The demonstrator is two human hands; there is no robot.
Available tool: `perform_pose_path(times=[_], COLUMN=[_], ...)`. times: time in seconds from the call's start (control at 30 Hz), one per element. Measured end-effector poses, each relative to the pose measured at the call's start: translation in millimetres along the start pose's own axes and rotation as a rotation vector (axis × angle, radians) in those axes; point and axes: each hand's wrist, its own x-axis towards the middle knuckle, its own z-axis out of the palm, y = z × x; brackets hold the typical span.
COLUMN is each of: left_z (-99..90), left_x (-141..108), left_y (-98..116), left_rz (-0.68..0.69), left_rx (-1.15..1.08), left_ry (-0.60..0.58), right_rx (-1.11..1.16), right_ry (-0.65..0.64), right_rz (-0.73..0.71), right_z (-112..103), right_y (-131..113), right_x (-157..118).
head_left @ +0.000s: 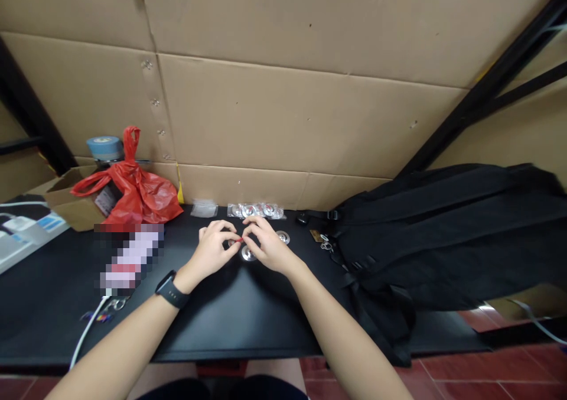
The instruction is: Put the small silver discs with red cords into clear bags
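My left hand and my right hand meet over the black table mat. Between their pinched fingertips is a small red piece, too small to name. Just below the fingers lies a shiny round metal disc. A second metal disc shows beside my right hand, partly covered by it. Something round near my left fingertips is mostly hidden. Behind the hands, several similar discs in clear plastic sleeves lie in a row, and to their left are clear plastic bags.
A red plastic bag and a cardboard box with a blue tape roll stand at the left. A white power strip lies far left. A black backpack fills the right side. Cardboard walls the back.
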Motion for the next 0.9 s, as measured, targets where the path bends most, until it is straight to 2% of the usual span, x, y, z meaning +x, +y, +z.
perform_pose_path(times=[0.17,0.3,0.47,0.67,0.77,0.9], left_z=[0.7,0.1,1.4,1.3,-1.6,-4.4], left_x=[1.0,2.5,1.8,0.8,1.6,3.3], left_y=[-17.1,-21.7,-18.9,-20.3,-19.0,-15.4], left_rz=[0.042,-0.015,-0.084,-0.133,-0.152,-0.196], left_rx=[0.054,0.023,-0.001,-0.016,-0.029,-0.123], left_ry=[-0.029,-0.055,-0.034,0.001,0.013,-0.019], right_rx=[-0.159,-0.104,-0.083,-0.006,0.035,0.344], right_ry=[-0.247,-0.329,-0.248,-0.267,-0.136,0.037], right_rz=[0.223,0.254,0.266,0.215,0.234,0.337], right_z=[-3.7,-0.1,4.4,14.2,20.6,28.4], right_y=[25.4,41.3,42.8,39.5,40.2,40.1], right_x=[-6.6,-6.7,-5.8,-3.2,-1.1,2.1])
